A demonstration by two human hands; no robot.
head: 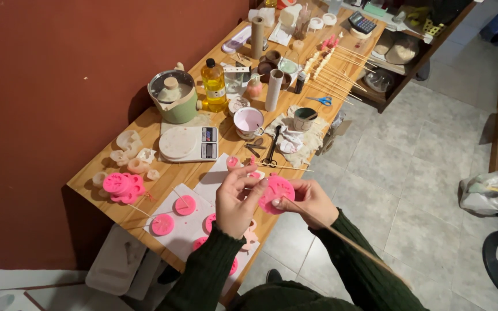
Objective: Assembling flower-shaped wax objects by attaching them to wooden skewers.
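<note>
My left hand and my right hand meet over the near edge of a wooden table. Between them sits a round pink silicone mould, pinched by fingers of both hands. The right hand also grips a long thin wooden skewer that runs down to the lower right. Both sleeves are dark green knit. Below my hands, several pink round pieces lie on white paper sheets.
On the table: a pile of pink moulds, white moulds, a kitchen scale, a green pot, an oil bottle, a pink cup, scissors, skewered pieces. Grey tiled floor lies right.
</note>
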